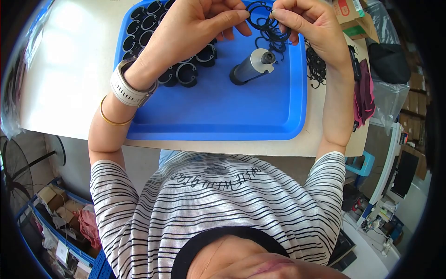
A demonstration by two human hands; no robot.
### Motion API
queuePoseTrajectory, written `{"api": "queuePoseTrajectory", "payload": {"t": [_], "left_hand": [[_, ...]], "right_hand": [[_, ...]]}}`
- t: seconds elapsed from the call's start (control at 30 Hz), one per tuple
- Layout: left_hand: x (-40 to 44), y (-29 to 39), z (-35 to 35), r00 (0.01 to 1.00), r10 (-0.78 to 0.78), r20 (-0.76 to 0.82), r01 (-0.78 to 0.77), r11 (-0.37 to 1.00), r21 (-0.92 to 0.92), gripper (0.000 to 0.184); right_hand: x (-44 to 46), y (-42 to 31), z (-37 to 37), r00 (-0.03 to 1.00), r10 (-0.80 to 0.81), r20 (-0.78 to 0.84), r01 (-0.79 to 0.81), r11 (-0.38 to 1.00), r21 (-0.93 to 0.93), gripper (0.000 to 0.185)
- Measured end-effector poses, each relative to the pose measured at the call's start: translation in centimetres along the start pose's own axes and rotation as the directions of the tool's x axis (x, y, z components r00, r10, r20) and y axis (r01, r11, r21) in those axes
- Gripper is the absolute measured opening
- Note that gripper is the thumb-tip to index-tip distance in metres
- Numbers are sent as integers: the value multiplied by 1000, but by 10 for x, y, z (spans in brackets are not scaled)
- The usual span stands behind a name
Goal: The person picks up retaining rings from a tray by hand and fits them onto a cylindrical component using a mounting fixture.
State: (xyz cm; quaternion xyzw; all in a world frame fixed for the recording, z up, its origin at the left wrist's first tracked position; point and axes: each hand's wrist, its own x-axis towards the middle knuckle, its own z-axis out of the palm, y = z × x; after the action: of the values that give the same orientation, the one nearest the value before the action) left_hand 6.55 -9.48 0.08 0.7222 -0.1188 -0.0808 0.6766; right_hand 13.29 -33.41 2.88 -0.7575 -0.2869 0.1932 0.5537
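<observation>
At the top of the head view, my left hand (216,19) pinches the left side of a black open ring (260,15). Its other side is between the fingertips of my right hand (304,21). More black rings (274,41) hang or lie just below, partly overlapping. A grey metal cylinder (251,67) with a dark base and a dark knob stands tilted in view on the blue tray (209,114). Several short black cylinders with rings (186,74) stand at the tray's left, partly hidden by my left forearm.
A pile of black rings (316,65) lies on the table (60,69) right of the tray. Farther right are a cardboard box (348,11) and dark red cloth (364,95). A fan (18,167) and a blue crate (69,251) are at lower left.
</observation>
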Motion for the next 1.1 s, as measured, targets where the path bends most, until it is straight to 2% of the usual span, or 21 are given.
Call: {"api": "queuePoseTrajectory", "payload": {"t": [0.2, 0.23, 0.3, 0.33, 0.37, 0.8, 0.87, 1.1], "left_hand": [[2, -3, 0, 1000, 11, 14, -10, 998, -66, 16], [2, -3, 0, 1000, 10, 29, -7, 997, -79, 17], [3, -5, -1, 999, 9, 44, -4, 996, -93, 17], [3, -6, -2, 999, 11, 40, -7, 994, -105, 17], [3, -7, -3, 999, 13, 36, -9, 993, -118, 18], [1, -2, 0, 1000, 2, 8, -2, 1000, -27, 15], [-2, 3, 3, 999, 25, -31, -22, 996, 88, 14], [-5, 7, 2, 995, 96, 7, -94, 962, 257, 13]], "right_hand": [[11, 15, 0, 1000, 10, 13, -11, 999, 48, 15], [32, 43, -1, 902, -402, 154, 344, 888, 305, 15], [33, 43, 0, 632, -757, 168, 564, 597, 570, 16], [12, 15, 2, 904, -403, 143, 349, 889, 298, 15], [1, 0, 3, 1000, 7, -12, -7, 999, 38, 15], [1, 2, -1, 1000, 17, 25, -18, 999, 46, 14], [2, 2, -1, 999, 33, 29, -35, 998, 52, 15], [1, -1, -5, 983, 128, 135, -140, 987, 82, 17]]}}
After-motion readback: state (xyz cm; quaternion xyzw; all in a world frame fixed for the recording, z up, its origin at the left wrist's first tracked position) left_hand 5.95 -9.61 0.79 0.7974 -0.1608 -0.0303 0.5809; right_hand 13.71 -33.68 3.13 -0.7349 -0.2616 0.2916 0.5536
